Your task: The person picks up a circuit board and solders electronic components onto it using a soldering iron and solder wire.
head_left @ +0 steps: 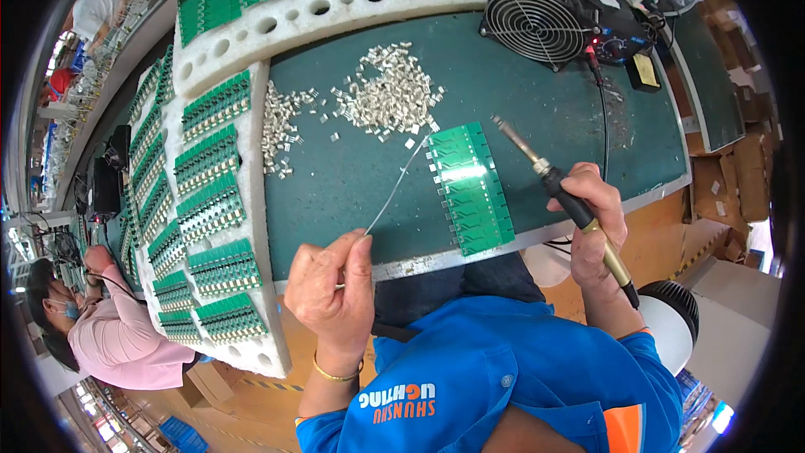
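Observation:
Between the fingers of my left hand (334, 289) is pinched a thin length of solder wire (394, 188). Its far tip reaches the upper left corner of a green circuit board panel (475, 201), which lies flat near the table's front edge. My right hand (597, 218) grips a soldering iron (579, 208) with a black and gold handle. The iron's metal tip points up and left, beside the panel's upper right corner and apart from it. Small pale pads run down the panel's left edge.
Beyond the panel lies a heap of small silvery connectors (387, 91), with a second pile (278, 127) to its left. White foam racks (267, 273) at left and back hold rows of green boards. A black fan (537, 21) stands back right. Another person (126, 331) sits at far left.

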Motion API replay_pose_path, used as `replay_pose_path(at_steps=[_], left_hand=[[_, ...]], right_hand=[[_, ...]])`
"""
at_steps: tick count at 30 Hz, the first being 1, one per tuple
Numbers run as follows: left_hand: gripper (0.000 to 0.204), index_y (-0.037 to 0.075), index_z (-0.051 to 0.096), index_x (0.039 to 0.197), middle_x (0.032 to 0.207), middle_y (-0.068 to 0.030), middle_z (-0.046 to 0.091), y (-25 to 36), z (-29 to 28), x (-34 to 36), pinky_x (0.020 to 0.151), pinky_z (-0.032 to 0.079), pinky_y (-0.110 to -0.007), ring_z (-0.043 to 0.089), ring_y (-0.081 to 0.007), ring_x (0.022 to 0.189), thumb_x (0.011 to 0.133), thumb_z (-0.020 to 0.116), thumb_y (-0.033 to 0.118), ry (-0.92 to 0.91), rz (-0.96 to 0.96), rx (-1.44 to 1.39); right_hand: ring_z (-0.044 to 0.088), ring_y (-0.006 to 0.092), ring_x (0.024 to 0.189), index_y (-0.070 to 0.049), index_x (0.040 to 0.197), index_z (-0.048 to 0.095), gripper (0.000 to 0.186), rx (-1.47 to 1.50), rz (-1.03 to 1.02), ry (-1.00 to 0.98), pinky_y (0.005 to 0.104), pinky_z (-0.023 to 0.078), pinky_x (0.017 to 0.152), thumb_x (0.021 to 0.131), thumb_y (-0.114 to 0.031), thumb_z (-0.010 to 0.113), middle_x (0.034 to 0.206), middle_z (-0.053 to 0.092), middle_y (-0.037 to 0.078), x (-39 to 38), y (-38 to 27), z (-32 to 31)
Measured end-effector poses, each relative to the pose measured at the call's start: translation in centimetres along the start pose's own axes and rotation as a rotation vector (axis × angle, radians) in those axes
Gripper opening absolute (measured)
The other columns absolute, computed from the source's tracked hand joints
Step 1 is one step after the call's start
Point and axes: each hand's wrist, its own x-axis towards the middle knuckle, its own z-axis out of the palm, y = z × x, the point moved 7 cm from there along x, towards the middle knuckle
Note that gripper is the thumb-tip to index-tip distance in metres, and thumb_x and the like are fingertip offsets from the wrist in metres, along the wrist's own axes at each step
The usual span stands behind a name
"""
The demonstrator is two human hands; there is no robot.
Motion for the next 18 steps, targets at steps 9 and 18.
replay_pose_path(at_steps=[9, 18], left_hand=[[0.006, 0.001, 0.075, 0.087, 0.061, -0.0027, 0.056, -0.5, 1.3, 0.5, 0.046, 0.032, -0.024, 0.044, -0.0097, 0.053, 0.081, 0.076, -0.001, -0.035, 0.033, 0.039], [0.012, 0.003, 0.075, 0.086, 0.062, -0.0023, 0.058, -0.3, 1.1, 0.2, 0.045, 0.033, -0.026, 0.045, -0.0121, 0.052, 0.076, 0.078, -0.002, -0.09, 0.09, 0.129]], right_hand=[[0.056, 0.0189, 0.066, -0.001, 0.093, 0.068, 0.016, -0.004, 0.066, -0.025, 0.0361, 0.041, 0.078, 0.083, -0.013, 0.074, 0.076, 0.065, 0.007, 2.8, 1.3, 2.8], [0.053, 0.0186, 0.06, -0.003, 0.085, 0.069, 0.011, -0.042, 0.037, 0.005, 0.035, 0.04, 0.073, 0.084, -0.013, 0.072, 0.069, 0.063, 0.004, 3.6, 1.4, 3.8]])
